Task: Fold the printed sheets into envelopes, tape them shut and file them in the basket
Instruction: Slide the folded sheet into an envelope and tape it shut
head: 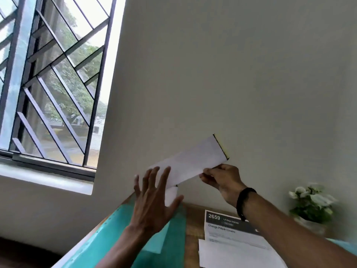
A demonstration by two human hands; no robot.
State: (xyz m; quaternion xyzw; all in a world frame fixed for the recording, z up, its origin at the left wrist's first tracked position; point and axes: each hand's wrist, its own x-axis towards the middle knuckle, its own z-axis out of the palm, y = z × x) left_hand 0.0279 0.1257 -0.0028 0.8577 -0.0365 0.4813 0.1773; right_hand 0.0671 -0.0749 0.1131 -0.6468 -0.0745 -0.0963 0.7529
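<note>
A folded white paper strip (195,160), long and narrow with a dark edge at its upper right end, is held up in the air in front of the wall. My right hand (220,180) pinches its lower edge near the right end. My left hand (154,198) is spread flat with fingers apart, just below and against the strip's left end, holding nothing. A teal basket (123,246) stands below my left hand at the table's left side. Printed sheets (237,240) with a dark header lie on the wooden table under my right forearm.
A small potted plant (311,204) with white flowers stands at the right by the wall. A barred window (52,84) fills the upper left. The wooden table (193,225) shows between basket and sheets.
</note>
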